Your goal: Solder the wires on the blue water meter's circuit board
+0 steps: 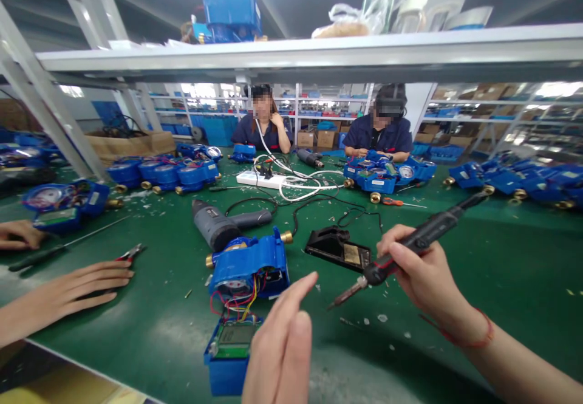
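My right hand (423,276) is closed around a black soldering iron (410,243), whose tip points down and left above the green table. My left hand (282,349) is open, its fingers stretched forward, in front of the right side of a blue box (225,373) with a small display on a green circuit board (235,338). Whether the hand touches the box cannot be made out. Red, yellow and dark wires run from the board to a blue water meter (248,264) with brass ends, just behind it. A black iron stand (337,249) with a sponge lies beyond my hands.
A grey heat gun (223,222) lies behind the meter. At left, another person's hand (77,291) rests by pliers (132,253); a long screwdriver (68,246) lies nearby. A white power strip (259,178), cables and more meters (175,170) sit farther back. A shelf (291,54) crosses overhead. Two people sit opposite.
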Motion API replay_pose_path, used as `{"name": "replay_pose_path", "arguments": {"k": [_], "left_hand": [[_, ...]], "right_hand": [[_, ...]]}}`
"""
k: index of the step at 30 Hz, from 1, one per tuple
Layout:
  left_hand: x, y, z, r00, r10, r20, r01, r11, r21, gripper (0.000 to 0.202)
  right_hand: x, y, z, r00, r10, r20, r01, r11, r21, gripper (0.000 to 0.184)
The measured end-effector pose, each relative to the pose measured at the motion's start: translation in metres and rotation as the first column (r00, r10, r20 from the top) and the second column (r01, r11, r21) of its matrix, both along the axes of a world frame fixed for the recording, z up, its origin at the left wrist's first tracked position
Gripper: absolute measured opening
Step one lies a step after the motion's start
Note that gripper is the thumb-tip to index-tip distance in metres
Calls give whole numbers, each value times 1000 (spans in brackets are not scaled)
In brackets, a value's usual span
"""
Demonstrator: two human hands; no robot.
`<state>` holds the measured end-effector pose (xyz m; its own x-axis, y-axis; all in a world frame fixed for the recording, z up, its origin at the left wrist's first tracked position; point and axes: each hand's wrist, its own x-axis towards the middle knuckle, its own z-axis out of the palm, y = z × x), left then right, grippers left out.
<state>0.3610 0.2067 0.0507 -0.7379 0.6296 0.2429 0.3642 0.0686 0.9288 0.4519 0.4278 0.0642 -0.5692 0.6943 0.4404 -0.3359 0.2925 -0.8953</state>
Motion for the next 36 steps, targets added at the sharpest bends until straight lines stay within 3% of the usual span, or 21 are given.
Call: {"name": "replay_pose_path", "arguments": {"k": [4, 10, 14, 28, 36], "left_hand": [[3, 27, 10, 987, -127, 100, 132, 990, -40, 52], [5, 36, 6, 967, -194, 166, 218, 966, -141, 63], [7, 34, 8, 967, -176, 186, 210, 960, -187, 69], [8, 31, 12, 974, -136, 181, 160, 980, -123, 55], [4, 26, 11, 973, -119, 198, 143, 983, -113, 59]], "right_hand": [[8, -11, -3, 996, 86, 30, -90, 984, 154, 25], [13, -13, -1, 991, 130, 34, -134, 974, 182, 25], [13, -12, 0, 990, 135, 38, -140, 971, 192, 25], [16, -16, -1, 988, 134, 75, -147, 969, 197, 22], [13, -14, 0, 992, 105, 63, -115, 976, 184, 24]]}}
